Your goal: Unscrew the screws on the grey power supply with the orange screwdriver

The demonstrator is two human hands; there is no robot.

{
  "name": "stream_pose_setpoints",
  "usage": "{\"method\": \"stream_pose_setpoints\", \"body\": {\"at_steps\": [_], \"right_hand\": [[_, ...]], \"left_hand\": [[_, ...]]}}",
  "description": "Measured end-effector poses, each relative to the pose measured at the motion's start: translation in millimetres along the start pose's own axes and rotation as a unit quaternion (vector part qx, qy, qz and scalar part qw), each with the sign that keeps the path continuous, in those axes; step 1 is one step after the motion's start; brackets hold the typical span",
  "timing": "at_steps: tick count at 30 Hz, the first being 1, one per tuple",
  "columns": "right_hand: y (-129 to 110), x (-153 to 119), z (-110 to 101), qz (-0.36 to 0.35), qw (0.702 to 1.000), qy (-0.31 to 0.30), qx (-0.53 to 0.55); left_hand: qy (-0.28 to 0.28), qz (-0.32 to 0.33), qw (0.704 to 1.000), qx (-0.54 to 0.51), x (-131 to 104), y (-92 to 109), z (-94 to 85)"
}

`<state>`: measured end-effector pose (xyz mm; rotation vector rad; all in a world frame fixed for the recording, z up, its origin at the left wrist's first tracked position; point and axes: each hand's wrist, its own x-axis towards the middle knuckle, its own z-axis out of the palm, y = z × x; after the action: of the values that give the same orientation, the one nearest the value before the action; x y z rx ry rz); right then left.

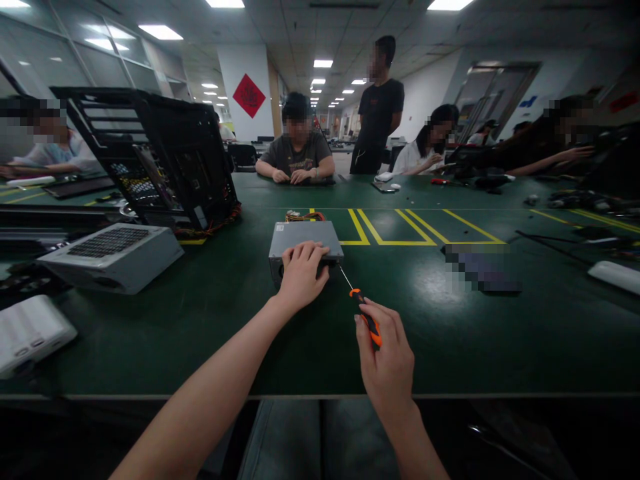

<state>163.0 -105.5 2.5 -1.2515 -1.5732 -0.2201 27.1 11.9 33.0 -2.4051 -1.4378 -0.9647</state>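
Left fingers (303, 273): spread on box (306, 233)
Right fingers (371, 320): grasping screwdriver (358, 297), tip at box's right corner

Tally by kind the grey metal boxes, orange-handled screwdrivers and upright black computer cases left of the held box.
Grey metal boxes: 2, one under the left hand, one farther left
Orange-handled screwdriver: 1
Upright black computer case: 1
Total: 4

Dim overall; rectangular white ceiling lights (323, 63) shine overhead. The glossy dark-green tabletop (210, 347) shows hazy glare at right. Wide-angle distortion stretches the edges; faces are pixelated.
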Motion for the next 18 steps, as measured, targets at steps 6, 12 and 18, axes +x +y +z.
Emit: {"method": "stream_pose_setpoints", "body": {"at_steps": [6,12,18], "right_hand": [[-2,0,2,-0.023,1.0,-0.004,0.004],[-1,-1,3,-0.013,1.0,-0.002,0.01],[-1,-1,0,0.021,0.999,0.001,0.025]], "left_hand": [[-0.002,0.016,1.0,-0.013,-1,-5,-1.9],[0.008,0.013,1.0,-0.018,-1,-3,-2.9],[0.042,-0.048,0.998,0.023,3,13,4.8]]}}
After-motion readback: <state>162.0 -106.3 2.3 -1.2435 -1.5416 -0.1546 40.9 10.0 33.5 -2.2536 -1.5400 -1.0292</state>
